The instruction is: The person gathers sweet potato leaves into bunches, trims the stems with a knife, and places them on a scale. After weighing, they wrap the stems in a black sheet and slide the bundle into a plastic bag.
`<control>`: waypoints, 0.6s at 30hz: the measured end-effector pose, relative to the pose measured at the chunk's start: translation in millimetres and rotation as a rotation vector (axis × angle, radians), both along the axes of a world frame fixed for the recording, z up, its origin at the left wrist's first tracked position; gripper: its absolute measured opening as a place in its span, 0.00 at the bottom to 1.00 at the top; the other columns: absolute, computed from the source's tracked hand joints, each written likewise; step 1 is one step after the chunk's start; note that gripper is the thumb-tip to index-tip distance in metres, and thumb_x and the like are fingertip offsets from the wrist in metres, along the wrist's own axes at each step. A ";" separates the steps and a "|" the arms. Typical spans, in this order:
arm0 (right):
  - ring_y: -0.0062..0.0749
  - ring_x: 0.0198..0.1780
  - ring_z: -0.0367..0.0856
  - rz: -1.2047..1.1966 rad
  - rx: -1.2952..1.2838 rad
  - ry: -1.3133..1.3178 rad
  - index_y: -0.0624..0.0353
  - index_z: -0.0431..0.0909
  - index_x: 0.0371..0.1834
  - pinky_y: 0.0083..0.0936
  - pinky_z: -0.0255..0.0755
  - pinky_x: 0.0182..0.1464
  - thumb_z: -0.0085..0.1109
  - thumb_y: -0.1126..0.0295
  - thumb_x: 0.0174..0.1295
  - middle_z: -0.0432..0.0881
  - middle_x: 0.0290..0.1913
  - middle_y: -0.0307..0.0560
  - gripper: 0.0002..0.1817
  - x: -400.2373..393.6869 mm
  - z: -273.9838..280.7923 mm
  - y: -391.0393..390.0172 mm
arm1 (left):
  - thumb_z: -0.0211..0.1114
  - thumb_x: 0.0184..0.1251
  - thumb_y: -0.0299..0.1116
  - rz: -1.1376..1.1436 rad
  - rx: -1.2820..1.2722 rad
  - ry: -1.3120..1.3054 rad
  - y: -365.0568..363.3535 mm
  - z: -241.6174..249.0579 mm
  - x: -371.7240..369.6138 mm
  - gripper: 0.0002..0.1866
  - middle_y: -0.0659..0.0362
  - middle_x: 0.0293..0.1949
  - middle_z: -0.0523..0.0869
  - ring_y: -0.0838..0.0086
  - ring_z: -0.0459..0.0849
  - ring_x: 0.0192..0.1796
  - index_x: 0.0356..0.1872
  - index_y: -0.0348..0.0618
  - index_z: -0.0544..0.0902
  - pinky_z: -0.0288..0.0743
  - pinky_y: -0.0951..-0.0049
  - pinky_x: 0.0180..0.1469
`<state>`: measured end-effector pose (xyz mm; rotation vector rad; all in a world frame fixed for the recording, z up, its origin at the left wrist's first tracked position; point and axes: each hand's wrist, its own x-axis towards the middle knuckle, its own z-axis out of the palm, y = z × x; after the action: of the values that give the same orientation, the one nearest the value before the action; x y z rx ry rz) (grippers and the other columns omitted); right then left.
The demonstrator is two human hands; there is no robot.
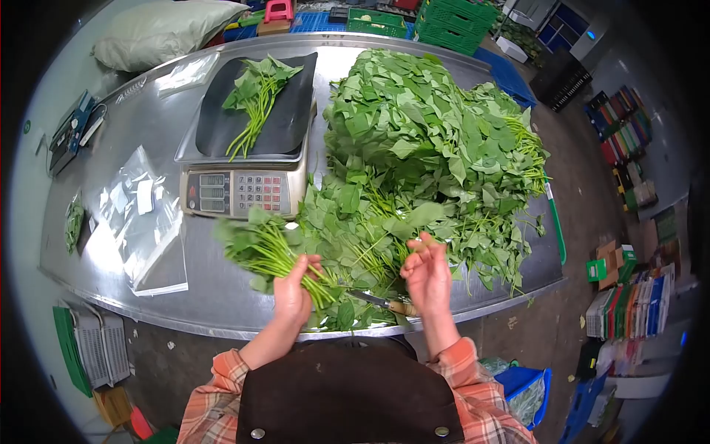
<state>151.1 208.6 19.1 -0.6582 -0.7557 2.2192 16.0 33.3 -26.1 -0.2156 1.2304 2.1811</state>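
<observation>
My left hand (293, 296) is closed around the stems of a bunch of leafy greens (259, 244), its leaves pointing left in front of the scale. My right hand (429, 277) is raised over the loose greens (362, 222), fingertips pinched at a single leafy stem (425, 215) that looks blurred. Just left of the right wrist lies a knife (399, 306) with a wooden handle, its blade toward the left hand. Another bunch of greens (257, 100) rests on the black pan (211, 122) of a digital scale (248, 194).
A tall heap of greens (407, 111) fills the right side of the metal table (222, 311). Clear plastic bags (159, 259) lie at left, near a small wrapped bundle (75, 222). Green crates (455, 26) stand beyond the far edge, and a blue bin (543, 392) below right.
</observation>
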 end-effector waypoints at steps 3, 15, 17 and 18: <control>0.27 0.29 0.76 0.422 0.958 -0.822 0.61 0.74 0.46 0.26 0.72 0.32 0.59 0.60 0.59 0.79 0.34 0.46 0.18 8.4 -39.8 9.4 | 0.60 0.62 0.29 -0.083 0.085 0.078 -1.2 12.2 -1.1 0.09 0.55 0.34 0.81 0.71 0.76 0.33 0.42 0.41 0.75 0.72 0.70 0.36; 0.37 0.20 0.76 0.212 0.825 -0.741 0.61 0.75 0.32 0.30 0.71 0.24 0.60 0.71 0.55 0.79 0.24 0.48 0.06 -6.4 40.6 10.5 | 0.61 0.62 0.30 -0.159 0.209 -0.086 -11.6 18.0 -1.1 0.08 0.57 0.28 0.78 0.73 0.73 0.24 0.40 0.42 0.74 0.68 0.69 0.28; 0.29 0.23 0.77 0.402 0.690 -0.852 0.61 0.74 0.33 0.26 0.70 0.26 0.59 0.72 0.56 0.80 0.26 0.44 0.06 -5.6 43.4 24.1 | 0.61 0.62 0.30 -0.194 0.210 -0.062 -9.8 25.8 -4.5 0.07 0.57 0.27 0.78 0.73 0.73 0.24 0.39 0.42 0.74 0.68 0.70 0.28; 0.24 0.27 0.76 0.318 1.146 -0.767 0.60 0.73 0.35 0.24 0.70 0.29 0.59 0.73 0.56 0.79 0.27 0.41 0.06 2.4 16.9 35.9 | 0.61 0.62 0.30 -0.191 0.194 -0.047 -10.7 28.3 -4.9 0.07 0.57 0.26 0.78 0.73 0.73 0.23 0.39 0.42 0.74 0.68 0.70 0.28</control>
<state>153.4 244.4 36.0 -0.7652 -2.3604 1.3012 11.1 22.7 2.2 -0.0662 0.9647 2.0993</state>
